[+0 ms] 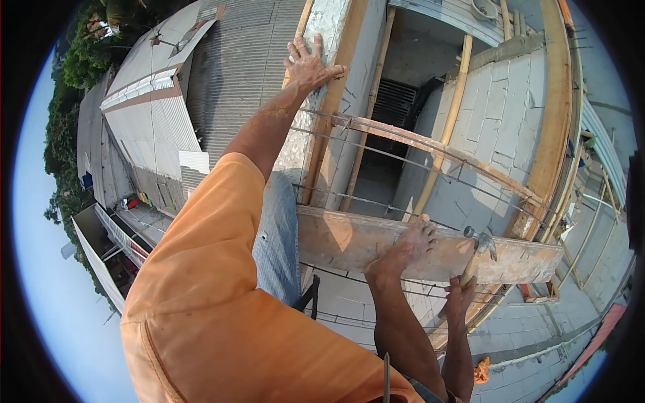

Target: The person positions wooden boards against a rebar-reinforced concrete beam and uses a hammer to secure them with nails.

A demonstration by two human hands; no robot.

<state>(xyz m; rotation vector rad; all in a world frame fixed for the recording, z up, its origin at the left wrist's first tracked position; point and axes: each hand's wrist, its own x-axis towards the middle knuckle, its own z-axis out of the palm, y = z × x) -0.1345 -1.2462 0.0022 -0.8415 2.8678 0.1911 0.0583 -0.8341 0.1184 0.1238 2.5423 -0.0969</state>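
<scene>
My left hand lies with fingers spread on the pale concrete top of a wall. Its thumb reaches over the wooden formwork board along that edge. Lower right, my right hand is closed around the wooden handle of a claw hammer. The hammer's metal head points up, over a broad, stained plank that spans the gap. My bare foot rests on this plank, just left of the hammer. Part of the handle is hidden by my fingers.
Thin steel rods and a narrow wooden strip cross the opening above the plank. Bamboo poles lean inside by a grey block wall. Corrugated roofs lie lower on the left. Nails stick up from the boards.
</scene>
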